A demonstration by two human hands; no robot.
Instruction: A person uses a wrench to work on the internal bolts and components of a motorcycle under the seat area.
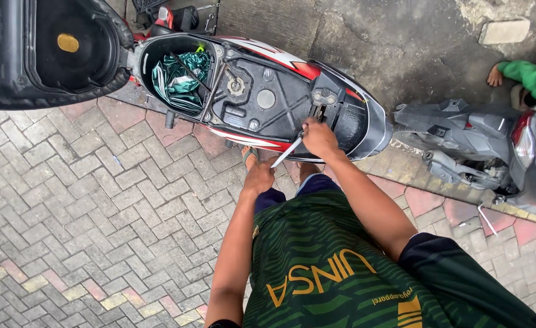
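A scooter (341, 103) with its seat (49, 48) flipped up stands in front of me, showing the open black under-seat area (268, 97). My right hand (318, 136) reaches to the rear of that area, near a small latch part (318, 111). A thin white strip (287, 152) runs from my right hand down to my left hand (260, 176), which is closed on its lower end. Whether the right hand grips the strip cannot be told. A crumpled green sheet (180, 76) fills the storage bin.
Grey scooter body panels (456, 130) lie on the ground at the right beside another scooter's rear (535, 152). Another person's hand (494, 76) and green sleeve (532, 76) show at the far right. Brick paving (98, 212) spreads to the left.
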